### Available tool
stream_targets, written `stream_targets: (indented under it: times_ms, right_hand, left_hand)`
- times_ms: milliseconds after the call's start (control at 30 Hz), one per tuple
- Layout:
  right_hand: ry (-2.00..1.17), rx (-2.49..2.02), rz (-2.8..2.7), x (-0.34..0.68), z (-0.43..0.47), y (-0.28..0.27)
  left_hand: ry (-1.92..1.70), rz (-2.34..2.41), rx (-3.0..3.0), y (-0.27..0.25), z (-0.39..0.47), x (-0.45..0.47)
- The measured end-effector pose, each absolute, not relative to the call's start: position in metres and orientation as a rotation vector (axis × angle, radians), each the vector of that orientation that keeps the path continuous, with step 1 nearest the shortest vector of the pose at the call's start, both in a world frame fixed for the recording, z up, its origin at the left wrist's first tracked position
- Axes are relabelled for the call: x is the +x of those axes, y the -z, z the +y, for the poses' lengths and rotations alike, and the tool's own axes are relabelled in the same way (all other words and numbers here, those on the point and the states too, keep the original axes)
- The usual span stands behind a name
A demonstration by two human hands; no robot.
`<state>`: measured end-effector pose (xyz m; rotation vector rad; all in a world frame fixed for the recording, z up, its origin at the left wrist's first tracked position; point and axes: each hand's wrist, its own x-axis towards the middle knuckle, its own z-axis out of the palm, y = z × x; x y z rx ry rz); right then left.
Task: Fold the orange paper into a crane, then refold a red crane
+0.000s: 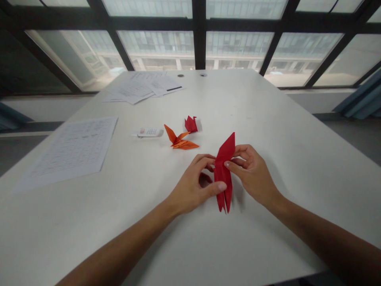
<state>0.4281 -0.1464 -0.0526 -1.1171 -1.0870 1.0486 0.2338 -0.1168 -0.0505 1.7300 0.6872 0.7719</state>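
A piece of folded red paper is held between both hands above the white table. Its single pointed end tips up and away to the right, and its lower end splits into several narrow points. My left hand grips it from the left, thumb across the front of the lower part and fingers behind. My right hand pinches its right edge near the middle, thumb in front. Just beyond my hands lie an orange origami crane and a smaller red origami crane.
Left of the cranes lies a small white printed packet. A printed sheet rests at the left, and more papers overlap at the far left. Windows with dark frames stand beyond the table's far edge.
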Motion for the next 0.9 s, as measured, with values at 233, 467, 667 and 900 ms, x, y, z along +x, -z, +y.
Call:
stream_targets:
  times_ms: [233,467,667,900]
  right_hand:
    - [-0.966,-1.134,-1.162,0.43,-0.146,0.054]
    - [-1.132,-1.217,-1.313,0.431,-0.149,0.055]
    - [-1.221,-1.238,-1.379,0.432,-0.148,0.058]
    - [-1.215,-1.205,-1.427,0.432,-0.149,0.056]
  left_hand:
    - [-0.659,0.761,1.511,0.058,-0.115,0.236]
    - [-0.81,0.724,1.39,0.063,-0.108,0.237]
    - [-0.796,0.768,1.355,0.057,-0.111,0.236]
    - [-0.776,0.698,1.248,0.058,-0.111,0.238]
